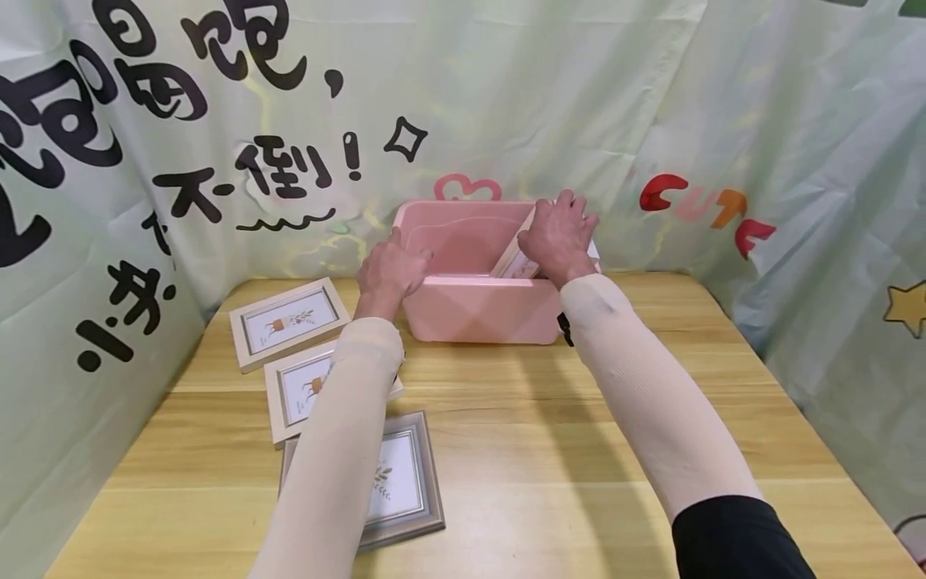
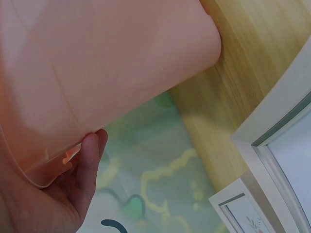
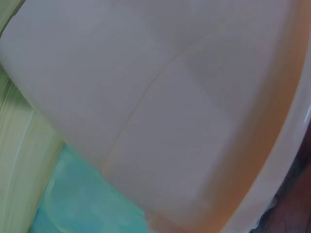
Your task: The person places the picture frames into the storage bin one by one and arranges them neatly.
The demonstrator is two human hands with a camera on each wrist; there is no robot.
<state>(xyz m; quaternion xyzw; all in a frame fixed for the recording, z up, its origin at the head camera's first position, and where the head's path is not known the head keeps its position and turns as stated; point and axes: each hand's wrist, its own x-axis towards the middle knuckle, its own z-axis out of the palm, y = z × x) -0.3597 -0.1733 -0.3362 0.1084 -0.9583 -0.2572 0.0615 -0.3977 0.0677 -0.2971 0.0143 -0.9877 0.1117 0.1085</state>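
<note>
A pink plastic bin (image 1: 483,312) stands at the back of the table. My left hand (image 1: 391,275) grips its left rim; in the left wrist view, that hand's fingers (image 2: 89,160) curl against the rim. A light picture frame (image 1: 510,256) leans inside the bin at the right, its upper part jutting above the rim. My right hand (image 1: 559,238) holds this frame's upper edge, covering much of it. The right wrist view shows mostly the bin's outer wall (image 3: 146,97), with only a dark sliver of the hand at lower right.
Left of the bin lie two light-framed deer pictures, a rear picture frame (image 1: 289,323) and a nearer picture frame (image 1: 289,398). A grey picture frame (image 1: 412,482) lies in front, partly under my left sleeve. A printed curtain (image 1: 506,96) hangs close behind the bin.
</note>
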